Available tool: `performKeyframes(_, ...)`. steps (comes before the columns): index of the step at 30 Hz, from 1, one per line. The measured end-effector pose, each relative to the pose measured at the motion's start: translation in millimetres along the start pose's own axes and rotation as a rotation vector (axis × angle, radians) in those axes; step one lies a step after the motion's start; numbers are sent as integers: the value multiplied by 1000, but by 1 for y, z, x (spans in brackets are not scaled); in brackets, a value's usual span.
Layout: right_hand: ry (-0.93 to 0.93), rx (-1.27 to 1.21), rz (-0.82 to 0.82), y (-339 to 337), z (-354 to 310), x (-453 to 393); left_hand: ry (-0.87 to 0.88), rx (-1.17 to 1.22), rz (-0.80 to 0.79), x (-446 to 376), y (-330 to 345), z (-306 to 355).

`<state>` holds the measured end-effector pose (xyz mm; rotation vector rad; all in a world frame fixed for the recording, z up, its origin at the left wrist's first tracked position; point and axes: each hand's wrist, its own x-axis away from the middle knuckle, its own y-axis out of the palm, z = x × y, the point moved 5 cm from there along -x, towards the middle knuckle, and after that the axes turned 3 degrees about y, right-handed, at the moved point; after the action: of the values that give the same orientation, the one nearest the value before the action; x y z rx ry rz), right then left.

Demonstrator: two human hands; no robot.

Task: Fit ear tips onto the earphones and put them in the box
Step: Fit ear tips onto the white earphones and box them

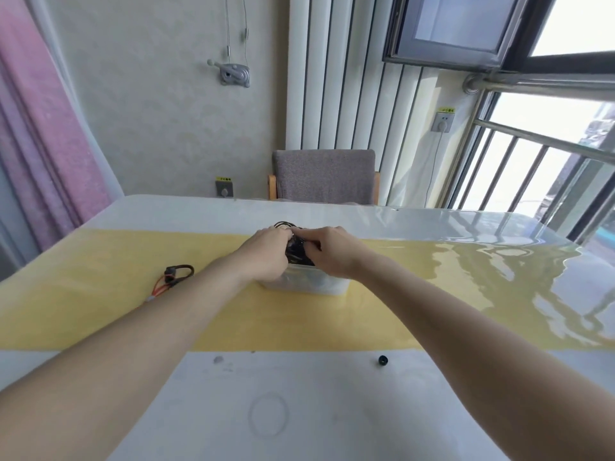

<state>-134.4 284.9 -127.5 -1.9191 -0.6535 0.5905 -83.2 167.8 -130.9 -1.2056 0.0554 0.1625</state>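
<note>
Holding black earphones point(297, 252) over the clear box point(306, 285)
Left hand point(266, 252) and right hand point(327, 251) both pinch the cable bundle; a loose ear tip point(383, 360) lies on the near desk point(299, 410).

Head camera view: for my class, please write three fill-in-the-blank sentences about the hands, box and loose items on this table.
1. Both hands hold a bundle of black earphone cable over the translucent plastic ____.
2. The orange and black earphone lies on the ____ strip of the table.
3. The small black ear tip lies nearer the ____ forearm.

Missing words: box; yellow; right
</note>
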Motion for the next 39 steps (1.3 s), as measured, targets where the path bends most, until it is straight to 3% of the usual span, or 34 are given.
performKeyframes(2, 40, 30, -48, -7, 2, -3, -7, 166, 7, 0, -3, -8)
performKeyframes(5, 82, 63, -50, -16, -3, -6, -71, 363, 282, 10, -25, -22)
performKeyframes(7, 93, 85, -40, -19, -6, -9, -132, 359, 438, 18, -40, -37)
performKeyframes(8, 101, 81, -27, -21, -8, -11, -164, 302, 434, 23, -45, -46)
performKeyframes(12, 124, 77, 100, -34, -16, -14, -399, -130, 11, 41, -35, -94)
performKeyframes(14, 115, 55, 258, -45, -23, -11, -503, -289, -120, 56, -32, -114)
performKeyframes(18, -30, -116, 636, -68, -42, 10, -451, -200, -100, 71, -32, -131)
performKeyframes(21, -187, -137, 676, -70, -52, 37, -383, -194, -109, 81, -29, -130)
performKeyframes(26, -315, -80, 586, -61, -44, 93, -348, -238, -136, 98, -15, -124)
performKeyframes(29, -324, -41, 409, -49, -30, 116, -314, -307, -68, 106, -12, -123)
performKeyframes(36, 27, 190, -110, -14, 18, 155, -232, -255, 74, 107, -5, -93)
performKeyframes(39, 102, 149, -236, -1, 25, 165, -222, -50, 48, 108, -5, -75)
